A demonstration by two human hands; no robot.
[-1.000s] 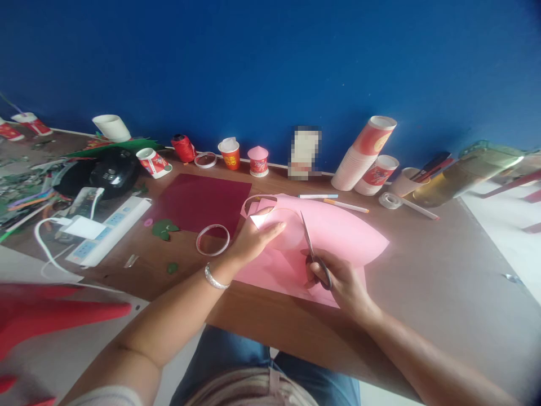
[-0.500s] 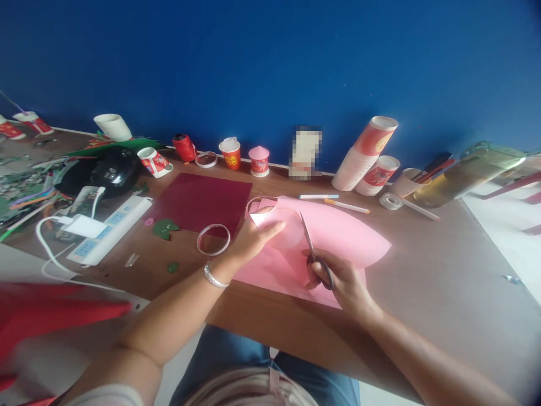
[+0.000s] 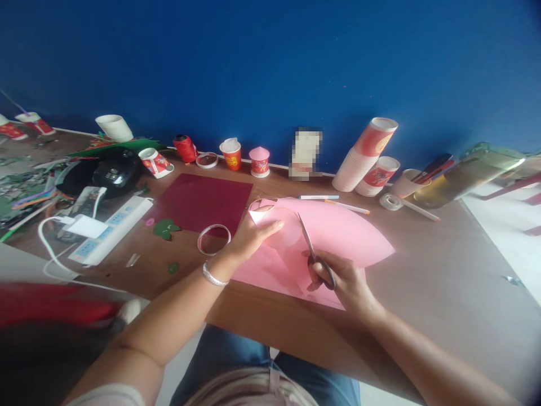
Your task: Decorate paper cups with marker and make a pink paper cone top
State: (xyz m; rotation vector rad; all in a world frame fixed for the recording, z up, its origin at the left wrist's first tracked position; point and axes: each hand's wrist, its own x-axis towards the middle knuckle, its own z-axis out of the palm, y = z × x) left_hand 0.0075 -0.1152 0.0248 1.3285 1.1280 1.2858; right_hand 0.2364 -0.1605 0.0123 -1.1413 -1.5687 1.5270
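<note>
A large pink paper sheet (image 3: pixel 346 234) lies on the brown table (image 3: pixel 426 293), curled up at its far side. My left hand (image 3: pixel 249 237), a silver bracelet on its wrist, pinches the lifted left part of that sheet. My right hand (image 3: pixel 342 279) grips dark-handled scissors (image 3: pixel 310 251), whose blades point up into the pink paper, right beside my left fingertips. A dark red sheet (image 3: pixel 203 203) lies to the left of the pink one.
A tape ring (image 3: pixel 213 238) and green scraps (image 3: pixel 164 228) lie left of my hand. A white power strip (image 3: pixel 110 231), black device (image 3: pixel 114 172), stacked paper cups (image 3: pixel 366 152), thread spool (image 3: pixel 185 148), pens (image 3: pixel 346 207) and a tape roll (image 3: pixel 391 201) line the blue wall.
The scissors have edged slightly left into the pink paper and the sheet's curled edge has shifted a little. The red shape at lower left has dropped lower.
</note>
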